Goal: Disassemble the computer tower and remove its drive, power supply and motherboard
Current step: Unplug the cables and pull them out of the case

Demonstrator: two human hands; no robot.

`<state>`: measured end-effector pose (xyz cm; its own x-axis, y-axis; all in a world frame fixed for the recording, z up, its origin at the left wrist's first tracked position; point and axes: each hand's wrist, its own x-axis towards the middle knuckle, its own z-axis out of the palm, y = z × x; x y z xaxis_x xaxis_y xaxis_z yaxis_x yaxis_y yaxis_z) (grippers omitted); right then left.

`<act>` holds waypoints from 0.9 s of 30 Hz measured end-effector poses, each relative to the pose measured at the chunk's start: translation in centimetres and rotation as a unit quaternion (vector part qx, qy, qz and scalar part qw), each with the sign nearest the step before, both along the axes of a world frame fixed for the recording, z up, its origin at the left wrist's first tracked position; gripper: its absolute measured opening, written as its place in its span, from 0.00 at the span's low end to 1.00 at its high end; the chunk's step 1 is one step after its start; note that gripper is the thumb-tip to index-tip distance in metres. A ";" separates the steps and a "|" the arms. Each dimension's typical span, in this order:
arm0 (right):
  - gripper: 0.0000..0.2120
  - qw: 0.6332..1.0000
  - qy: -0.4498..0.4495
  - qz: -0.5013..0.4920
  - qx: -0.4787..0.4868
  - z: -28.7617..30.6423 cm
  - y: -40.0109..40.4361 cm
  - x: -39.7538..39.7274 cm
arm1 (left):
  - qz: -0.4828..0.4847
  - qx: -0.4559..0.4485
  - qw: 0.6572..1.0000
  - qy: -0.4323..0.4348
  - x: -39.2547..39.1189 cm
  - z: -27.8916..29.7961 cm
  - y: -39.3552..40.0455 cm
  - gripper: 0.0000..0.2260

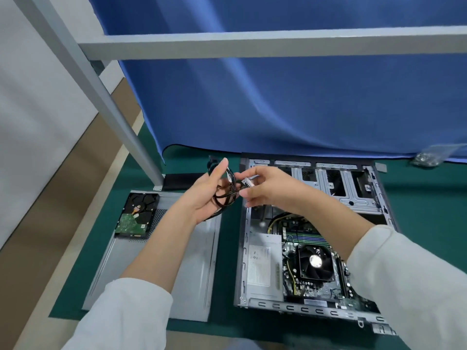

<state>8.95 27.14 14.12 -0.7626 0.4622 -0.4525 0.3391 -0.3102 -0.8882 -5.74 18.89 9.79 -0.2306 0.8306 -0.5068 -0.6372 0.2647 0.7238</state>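
Both hands are raised above the green mat (227,327), between the side panel (161,269) and the open case (313,238). Left hand (209,190) has its fingers curled round a coiled black cable (227,195), thumb pointing up, so it is clamped on the bundle. Right hand (267,188) pinches the white connector (249,181) at the cable's end between thumb and fingertips, just beside the left hand.

Case lies on its side on the mat with its lid off. Inside it, the motherboard (313,286) sits toward the near end, with a black fan (316,261) on it. A grey power supply (262,266) lies just left of the board, against the case wall. Far end of the case holds bare metal drive bays (336,183).

Side panel lies flat on the mat, left of the case. A drive (137,213) rests on its far left corner, circuit board up.

Blue cloth (278,97) hangs behind the mat, crossed by a grey frame (252,44). A clear bag of small parts (427,157) lies at the far right, at the cloth's edge.
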 end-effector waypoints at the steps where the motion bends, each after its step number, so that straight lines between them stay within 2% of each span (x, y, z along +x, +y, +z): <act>1: 0.13 0.998 0.017 -0.037 -0.048 -0.3 0.1 -0.3 | 0.010 0.019 1.000 -0.005 -0.2 -0.3 0.2 0.28; 3: 0.09 0.989 0.035 -0.101 -0.103 -1.0 0.1 -1.0 | 0.042 0.046 0.998 -0.017 -0.4 -0.7 0.6 0.21; 5: 0.03 0.992 0.019 -0.102 -0.078 -1.8 -0.2 -1.8 | 0.074 0.048 0.996 -0.006 -0.2 -1.2 1.2 0.17; 6: 0.03 0.994 0.001 -0.098 -0.056 -2.1 -0.4 -2.3 | 0.089 0.043 0.995 0.021 0.1 -1.4 1.6 0.16; 8: 0.09 0.993 -0.049 -0.108 -0.008 -2.8 -0.5 -3.6 | 0.112 0.023 0.989 0.092 0.8 -2.1 2.2 0.15; 12: 0.06 0.984 -0.109 -0.079 0.118 -3.9 -1.0 -4.9 | 0.076 -0.022 0.986 0.149 1.9 -2.7 2.9 0.31; 15: 0.13 0.978 -0.122 -0.059 0.159 -4.9 -0.5 -4.7 | 0.042 -0.048 0.980 0.186 0.5 -3.4 2.9 0.31; 17: 0.11 0.977 -0.120 -0.089 0.151 -5.4 0.5 -4.6 | 0.020 -0.057 0.970 0.234 -0.9 -4.2 2.2 0.29; 20: 0.03 0.957 -0.172 -0.092 0.217 -6.8 2.1 -3.9 | 0.009 -0.185 0.923 0.337 -2.6 -8.1 0.0 0.20; 23: 0.01 0.936 -0.229 -0.029 0.264 -8.7 2.6 -2.7 | -0.118 -0.337 0.836 0.417 -2.6 -12.6 -1.9 0.16; 25: 0.04 0.934 -0.226 -0.033 0.275 -9.8 2.4 -2.3 | -0.193 -0.366 0.783 0.464 -1.9 -14.1 -2.2 0.13; 27: 0.07 0.931 -0.214 -0.053 0.290 -10.5 2.2 -2.1 | -0.210 -0.383 0.755 0.489 -1.3 -14.9 -1.7 0.11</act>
